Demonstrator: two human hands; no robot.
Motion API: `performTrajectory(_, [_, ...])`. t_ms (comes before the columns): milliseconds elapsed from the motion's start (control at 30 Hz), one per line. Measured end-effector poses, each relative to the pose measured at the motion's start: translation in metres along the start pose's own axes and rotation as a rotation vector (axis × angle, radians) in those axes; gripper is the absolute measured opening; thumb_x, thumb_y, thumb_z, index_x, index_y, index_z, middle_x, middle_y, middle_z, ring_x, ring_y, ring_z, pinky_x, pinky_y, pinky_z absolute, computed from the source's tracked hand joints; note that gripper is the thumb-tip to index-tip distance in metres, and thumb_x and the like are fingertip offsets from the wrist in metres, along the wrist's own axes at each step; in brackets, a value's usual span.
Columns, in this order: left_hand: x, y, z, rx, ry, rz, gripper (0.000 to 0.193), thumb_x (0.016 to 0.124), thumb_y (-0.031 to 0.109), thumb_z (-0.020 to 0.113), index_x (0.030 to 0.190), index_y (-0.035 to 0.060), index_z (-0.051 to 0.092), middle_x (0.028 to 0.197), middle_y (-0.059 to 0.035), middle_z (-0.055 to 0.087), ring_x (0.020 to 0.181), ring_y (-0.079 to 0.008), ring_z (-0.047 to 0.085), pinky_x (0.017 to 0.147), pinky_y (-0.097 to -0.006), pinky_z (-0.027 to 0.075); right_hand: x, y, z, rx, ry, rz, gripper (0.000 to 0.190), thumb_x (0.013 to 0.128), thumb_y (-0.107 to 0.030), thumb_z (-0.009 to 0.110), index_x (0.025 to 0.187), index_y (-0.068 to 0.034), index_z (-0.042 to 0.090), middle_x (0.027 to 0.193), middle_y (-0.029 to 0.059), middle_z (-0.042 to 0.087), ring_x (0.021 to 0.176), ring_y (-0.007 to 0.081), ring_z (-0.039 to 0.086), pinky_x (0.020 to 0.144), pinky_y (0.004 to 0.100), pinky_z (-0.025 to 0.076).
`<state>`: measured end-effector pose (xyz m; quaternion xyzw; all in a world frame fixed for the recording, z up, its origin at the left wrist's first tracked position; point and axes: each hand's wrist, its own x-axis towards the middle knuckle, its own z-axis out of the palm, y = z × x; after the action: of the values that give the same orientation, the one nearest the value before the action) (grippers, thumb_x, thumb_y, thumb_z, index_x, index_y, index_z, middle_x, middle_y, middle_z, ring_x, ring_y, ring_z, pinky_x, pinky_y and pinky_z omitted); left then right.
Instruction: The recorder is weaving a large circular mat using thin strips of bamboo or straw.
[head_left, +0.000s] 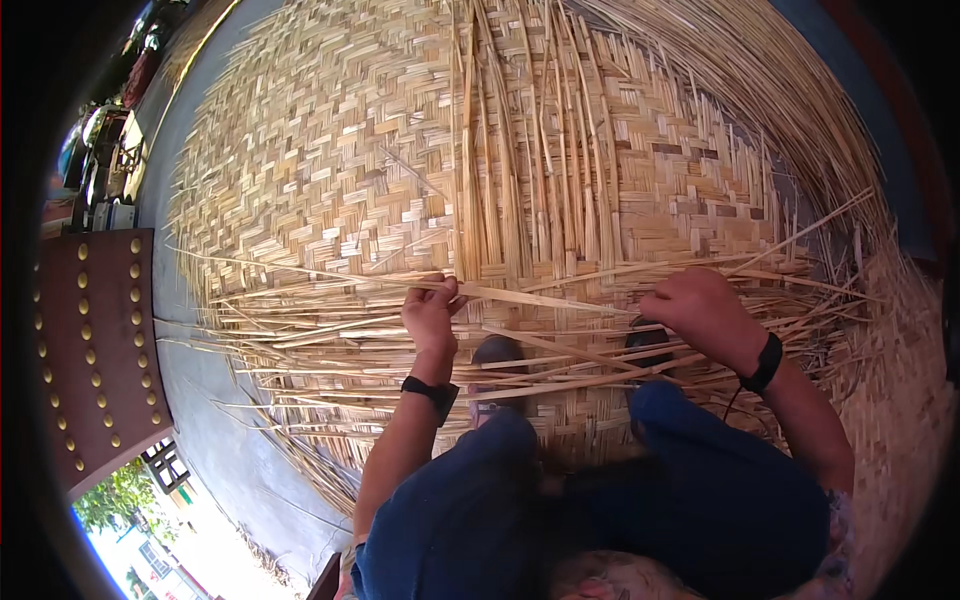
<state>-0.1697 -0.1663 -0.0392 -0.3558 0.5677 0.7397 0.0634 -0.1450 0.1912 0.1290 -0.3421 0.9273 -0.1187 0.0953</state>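
Note:
A flattened reed strip (536, 298) runs crosswise just above my feet. My left hand (433, 311) is closed on it with thumb and fingers. My right hand (686, 304) has its fingers curled at the strip's right end; the fingertips are partly hidden, so its hold is unclear. Beneath lies a large woven reed mat (315, 172) with a slanting weave. Several upright reed strips (510, 195) lie on it, pointing away from me. Many loose crosswise reeds (337, 330) lie under and around my hands, some over my shoes.
A large bundle of long thin reeds (757, 82) lies at the upper right. The grey floor (225, 442) shows at the left, beside a dark red door with brass-coloured studs (97, 337). My shoes (501, 360) and bent knees are close to the hands.

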Motion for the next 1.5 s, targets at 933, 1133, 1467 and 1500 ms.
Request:
performTrajectory(933, [0.099,0.056,0.159,1.469,-0.417,0.788,0.013,0.090,0.014,0.057,0.095,0.0031,0.051,0.084,-0.0188,0.066,0.084,-0.0382,0.064,0.070,-0.0453,0.053,-0.011,0.061,0.104,1.425,0.620,1.056,0.015,0.103,-0.012,0.045,0.115,-0.003,0.044,0.104,0.0124,0.062,0.092,0.0193,0.067,0.080,0.0313,0.056])
performTrajectory(1133, [0.099,0.045,0.124,0.861,-0.627,0.193,0.027,0.089,0.011,0.056,0.115,0.0068,0.058,0.099,-0.0091,0.067,0.091,-0.0265,0.063,0.078,-0.0394,0.051,0.097,0.078,0.097,1.299,0.339,0.839,0.013,0.101,-0.008,0.044,0.111,0.000,0.045,0.100,0.0150,0.066,0.082,0.0202,0.068,0.069,0.0323,0.055])
performTrajectory(1467, [0.090,0.064,0.120,0.725,-1.011,-0.272,0.034,0.094,0.033,0.055,0.120,0.0118,0.059,0.111,0.0003,0.066,0.100,-0.0101,0.061,0.082,-0.0262,0.046,0.181,0.137,0.101,1.506,-0.018,0.960,0.023,0.098,-0.014,0.046,0.111,0.000,0.059,0.099,0.0087,0.067,0.086,0.0177,0.064,0.074,0.0365,0.054])
performTrajectory(1500, [0.089,0.064,0.120,0.717,-1.011,-0.273,0.034,0.094,0.033,0.055,0.120,0.0118,0.059,0.111,0.0003,0.066,0.100,-0.0101,0.061,0.082,-0.0262,0.046,0.174,0.136,0.098,1.501,-0.023,0.962,0.023,0.098,-0.014,0.046,0.111,0.000,0.059,0.099,0.0087,0.067,0.086,0.0177,0.064,0.074,0.0365,0.054])
